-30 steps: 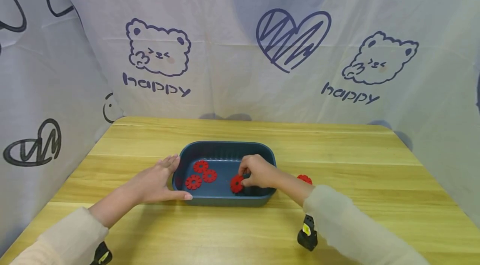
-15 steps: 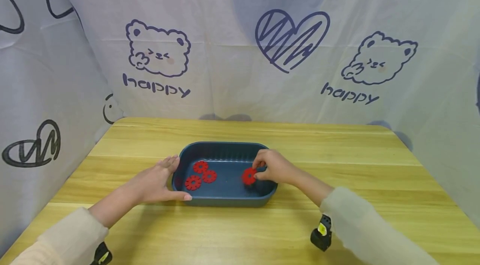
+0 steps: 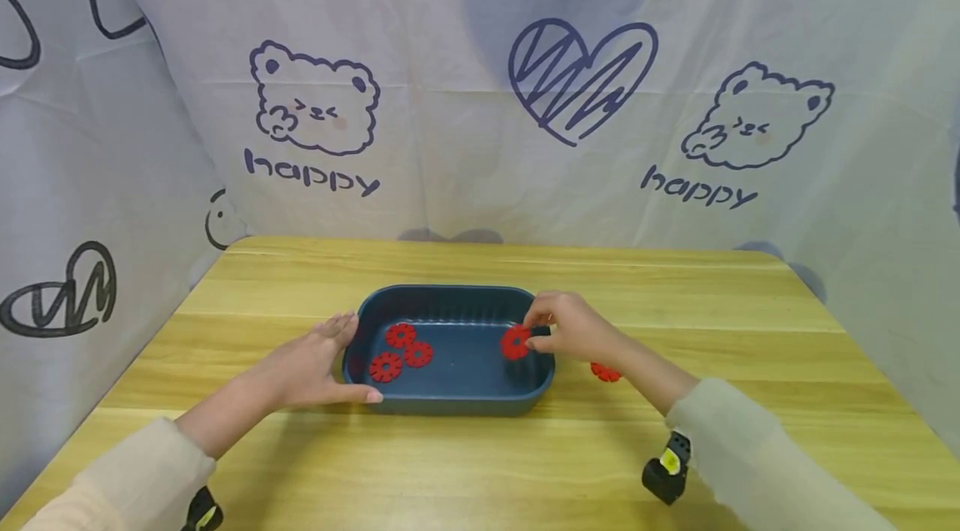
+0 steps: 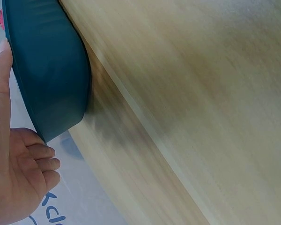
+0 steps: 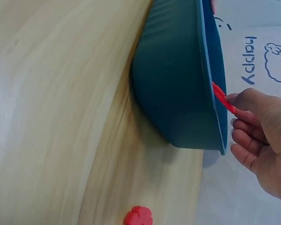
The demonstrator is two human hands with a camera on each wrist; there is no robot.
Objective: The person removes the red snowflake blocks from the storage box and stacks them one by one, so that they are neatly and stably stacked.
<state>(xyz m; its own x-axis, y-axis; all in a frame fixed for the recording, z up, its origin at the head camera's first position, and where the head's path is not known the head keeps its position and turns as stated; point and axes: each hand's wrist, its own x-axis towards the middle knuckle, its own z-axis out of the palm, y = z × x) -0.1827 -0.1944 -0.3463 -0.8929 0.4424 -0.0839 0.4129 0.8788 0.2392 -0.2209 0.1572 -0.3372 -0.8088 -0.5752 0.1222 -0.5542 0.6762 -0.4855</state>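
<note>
Table (image 3: 480, 473): only head view shows three discs (image 3: 386, 367) in tray (image 3: 450, 407); right hand (image 3: 577, 329) pinches another disc (image 3: 513, 343), left hand (image 3: 315, 360), spread, touches tray.

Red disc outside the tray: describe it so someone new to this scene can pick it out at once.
On the wooden table sits a dark blue tray. Just past its right end lies a red disc, partly covered by the right forearm in the head view. Unlike the three discs inside and the pinched disc in the right hand, it lies on wood.
</note>
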